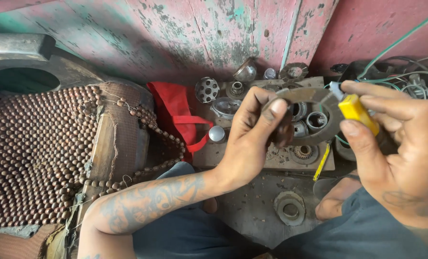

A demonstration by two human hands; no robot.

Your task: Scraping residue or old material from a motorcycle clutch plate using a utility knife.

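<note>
Two hands work together: left hand [252,139] pinches a metal ring [314,117] steady; right hand [396,158] grips a yellow tube [357,112], nozzle touching it.

Soft daylight, even, moderately bright; no hard glare. Light seems to fall from upper right: pink wall [381,29] brightest there, beaded seat mat [31,153] dimmer at left. Small highlights on metal cap [217,134] and yellow handle [357,112]. Deep shadow under left hand [252,139] and in dark hole at top left. Right hand [401,158] close to lens, slightly soft. Wide-angle bowing at edges. Centre sharp, no motion blur.
</note>
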